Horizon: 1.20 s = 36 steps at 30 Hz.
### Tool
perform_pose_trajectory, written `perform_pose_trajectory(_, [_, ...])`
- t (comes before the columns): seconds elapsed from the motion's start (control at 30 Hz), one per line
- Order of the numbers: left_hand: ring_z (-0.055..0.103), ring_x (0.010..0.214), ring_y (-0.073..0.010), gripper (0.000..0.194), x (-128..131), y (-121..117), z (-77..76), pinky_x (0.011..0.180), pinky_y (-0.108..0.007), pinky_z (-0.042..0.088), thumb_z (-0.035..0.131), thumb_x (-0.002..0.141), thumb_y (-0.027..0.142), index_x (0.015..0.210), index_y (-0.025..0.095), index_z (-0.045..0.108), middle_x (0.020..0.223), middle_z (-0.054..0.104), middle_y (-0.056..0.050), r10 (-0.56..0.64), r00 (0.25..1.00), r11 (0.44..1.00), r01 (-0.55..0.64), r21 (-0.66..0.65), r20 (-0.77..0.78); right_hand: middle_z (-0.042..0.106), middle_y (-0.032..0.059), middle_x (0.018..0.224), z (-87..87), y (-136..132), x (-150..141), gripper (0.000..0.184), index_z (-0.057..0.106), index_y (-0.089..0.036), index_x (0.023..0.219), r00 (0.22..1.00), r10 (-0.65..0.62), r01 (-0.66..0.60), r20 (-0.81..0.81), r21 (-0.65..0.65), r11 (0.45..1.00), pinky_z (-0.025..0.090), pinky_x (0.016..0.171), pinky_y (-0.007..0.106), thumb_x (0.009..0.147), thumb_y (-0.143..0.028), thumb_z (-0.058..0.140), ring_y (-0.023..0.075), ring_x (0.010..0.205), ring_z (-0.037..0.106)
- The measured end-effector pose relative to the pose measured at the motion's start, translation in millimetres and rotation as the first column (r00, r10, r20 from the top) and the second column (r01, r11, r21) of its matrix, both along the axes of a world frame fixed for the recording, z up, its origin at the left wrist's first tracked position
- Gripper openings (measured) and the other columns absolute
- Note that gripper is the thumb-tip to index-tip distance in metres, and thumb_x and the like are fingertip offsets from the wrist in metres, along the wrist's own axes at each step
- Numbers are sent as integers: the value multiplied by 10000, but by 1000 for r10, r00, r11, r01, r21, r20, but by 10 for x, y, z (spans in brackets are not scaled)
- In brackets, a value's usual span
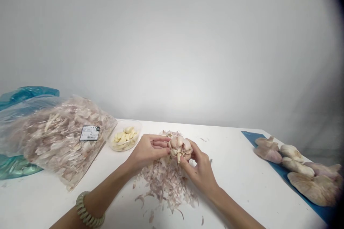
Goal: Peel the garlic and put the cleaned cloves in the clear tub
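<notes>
A garlic bulb [178,146], its cloves partly bared and its stem pointing toward me, is held up between both hands. My left hand [149,150] pinches its left side with thumb and fingertips. Around the right side wrap the fingers of my right hand [198,166], the thumb pressed near the stem. Under the hands lies a loose heap of garlic skins [168,182] on the white table [228,179]. To the left of my left hand stands a clear bowl [138,127] holding peeled garlic cloves [125,138].
A clear labelled plastic bag [70,136] full of garlic skins fills the left side, with teal plastic [34,91] behind it. On the right, several whole garlic bulbs [292,153] lie on a blue mat [249,136]. A pale wall [172,43] rises behind the table.
</notes>
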<state>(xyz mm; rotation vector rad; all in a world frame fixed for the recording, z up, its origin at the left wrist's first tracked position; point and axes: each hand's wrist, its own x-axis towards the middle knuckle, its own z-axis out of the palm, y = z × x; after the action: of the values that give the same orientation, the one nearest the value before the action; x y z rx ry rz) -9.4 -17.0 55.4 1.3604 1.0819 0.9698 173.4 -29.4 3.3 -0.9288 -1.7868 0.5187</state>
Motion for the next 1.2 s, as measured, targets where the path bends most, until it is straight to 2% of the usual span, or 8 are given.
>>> perform_pose_trajectory(0.27, [691, 769, -194, 374, 25, -33, 64, 704, -270, 540, 712, 613, 162, 979, 97, 672, 826, 739, -93, 19, 1000, 1000, -19, -11, -6, 602, 37, 794, 17, -10, -5, 350, 495, -168, 1155, 1000, 10, -10, -5, -18, 1000, 502, 653, 293, 835, -308, 528, 181, 727, 595])
perform_pose_trajectory(0.57, [687, 744, -178, 377, 20, -27, 58, 666, -242, 530, 692, 617, 157, 987, 90, 669, 812, 737, -87, 15, 1000, 1000, -15, -3, -27, 595, 31, 775, 17, -15, -2, 351, 490, -170, 1165, 1000, 22, -22, -7, -33, 999, 497, 655, 290, 838, -294, 524, 188, 739, 598])
perform_pose_trajectory(0.83, [687, 722, -185, 353, 38, -12, 51, 653, -245, 532, 661, 589, 116, 939, 87, 694, 777, 737, -77, 65, 995, 998, -64, 14, -75, 612, 43, 823, 31, -22, -9, 335, 506, -172, 1137, 1000, 12, -12, 10, 17, 1000, 499, 644, 283, 832, -311, 530, 179, 732, 594])
perform_pose_trajectory(1.0, [695, 779, -203, 418, 38, -27, 40, 729, -279, 555, 705, 624, 176, 1030, 85, 668, 837, 738, -103, 49, 999, 999, -49, -11, -17, 614, 41, 800, 37, -16, -14, 336, 501, -175, 1151, 997, 35, -40, -66, -73, 997, 508, 669, 304, 848, -319, 520, 178, 712, 589])
perform_pose_trajectory(1.2, [692, 828, -226, 460, 27, -37, 25, 820, -337, 552, 727, 672, 291, 1081, 94, 653, 865, 736, -122, 23, 1000, 999, -23, 27, 2, 650, 92, 969, 26, -4, -51, 357, 520, -181, 1151, 974, 56, -96, -220, -174, 980, 517, 713, 324, 845, -363, 546, 203, 821, 620])
